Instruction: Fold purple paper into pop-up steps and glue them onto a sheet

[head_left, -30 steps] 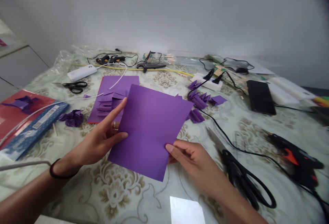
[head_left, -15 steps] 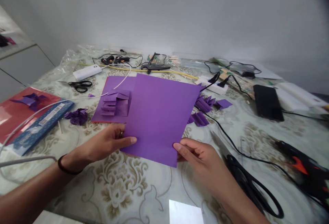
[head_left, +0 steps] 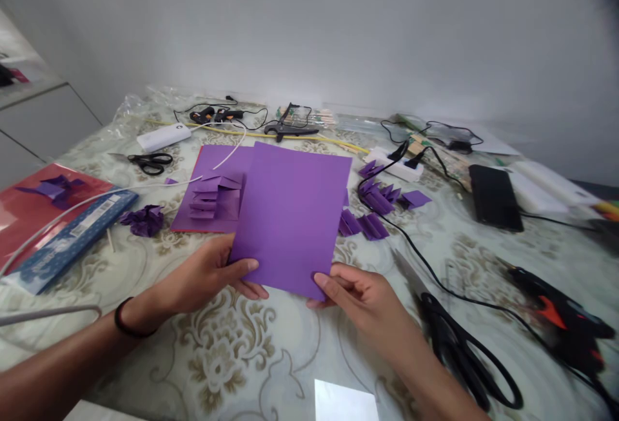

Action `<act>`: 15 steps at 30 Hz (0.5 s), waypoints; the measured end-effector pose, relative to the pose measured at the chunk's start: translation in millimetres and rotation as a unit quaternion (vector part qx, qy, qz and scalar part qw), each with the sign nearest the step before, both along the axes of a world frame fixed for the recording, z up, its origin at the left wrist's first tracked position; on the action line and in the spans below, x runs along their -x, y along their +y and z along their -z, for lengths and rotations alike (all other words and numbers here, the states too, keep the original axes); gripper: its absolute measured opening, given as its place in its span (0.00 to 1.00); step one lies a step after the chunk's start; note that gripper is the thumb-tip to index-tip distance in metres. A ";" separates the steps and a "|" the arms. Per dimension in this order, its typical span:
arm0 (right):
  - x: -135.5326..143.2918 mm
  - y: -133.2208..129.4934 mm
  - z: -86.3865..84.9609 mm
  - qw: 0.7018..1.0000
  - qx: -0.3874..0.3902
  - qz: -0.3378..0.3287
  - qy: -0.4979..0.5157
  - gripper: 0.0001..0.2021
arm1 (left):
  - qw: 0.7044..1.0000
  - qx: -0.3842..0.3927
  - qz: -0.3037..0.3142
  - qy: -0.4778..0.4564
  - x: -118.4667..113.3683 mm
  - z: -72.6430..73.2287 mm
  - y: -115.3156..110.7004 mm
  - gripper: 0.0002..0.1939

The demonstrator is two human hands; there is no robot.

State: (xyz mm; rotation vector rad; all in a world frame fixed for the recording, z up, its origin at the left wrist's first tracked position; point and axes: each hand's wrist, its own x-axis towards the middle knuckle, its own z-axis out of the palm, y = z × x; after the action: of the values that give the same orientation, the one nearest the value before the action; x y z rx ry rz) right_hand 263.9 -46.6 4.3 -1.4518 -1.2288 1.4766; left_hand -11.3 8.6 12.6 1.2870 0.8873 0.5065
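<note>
A second ago our left hand (head_left: 206, 276) held the purple sheet (head_left: 293, 215) partway up its left edge, forefinger stretched out; now we pinch it by the lower left corner, fingertips showing beneath the bottom edge. Our right hand (head_left: 365, 295) stays clamped on it, thumb in front, now nearer the lower right corner, and we hold the sheet less aslant above the patterned tablecloth (head_left: 285, 343).
</note>
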 end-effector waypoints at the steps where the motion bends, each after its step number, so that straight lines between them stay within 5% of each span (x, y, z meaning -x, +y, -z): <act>1: -0.4 0.0 0.6 1.000 -0.011 0.003 0.003 0.28 | 1.000 -0.006 -0.001 0.001 -1.0 0.3 -1.3 0.20; 9: -7.0 0.8 3.9 0.998 -0.055 0.022 -0.025 0.25 | 0.999 -0.032 0.003 0.000 -6.0 -6.6 -8.0 0.21; 15: -2.9 0.9 1.4 0.998 -0.037 0.005 0.050 0.21 | 1.000 -0.022 -0.004 -0.007 -6.2 -4.3 -8.0 0.21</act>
State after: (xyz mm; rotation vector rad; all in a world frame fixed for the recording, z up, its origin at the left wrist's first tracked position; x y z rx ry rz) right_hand 266.8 -45.7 2.9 -1.3166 -1.2012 1.4632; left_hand -5.0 0.7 16.9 1.3196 0.8748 0.5431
